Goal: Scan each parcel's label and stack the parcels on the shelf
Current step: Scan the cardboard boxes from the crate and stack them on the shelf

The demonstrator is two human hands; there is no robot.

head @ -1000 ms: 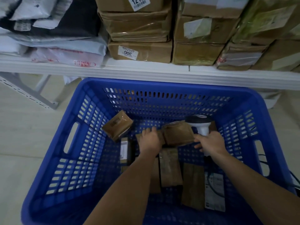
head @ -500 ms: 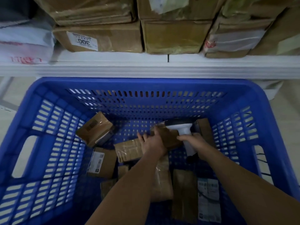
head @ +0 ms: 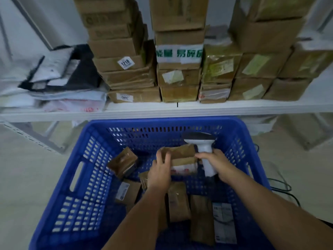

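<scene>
Parcel, a taped brown box, is held above the blue crate's far half, left hand gripping its left end. Right hand clasps the white scanner at its right edge, perhaps touching it. Open floor shows by the crate's far wall; the shelf edge lies beyond.

Blue slotted crate, brown taped parcels, white scanner, white shelf.

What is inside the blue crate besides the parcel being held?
Inside the blue crate lie several brown parcels, one tilted against the left wall and one showing a white label. Whatever sits beneath the forearms and the held parcel is covered.
</scene>
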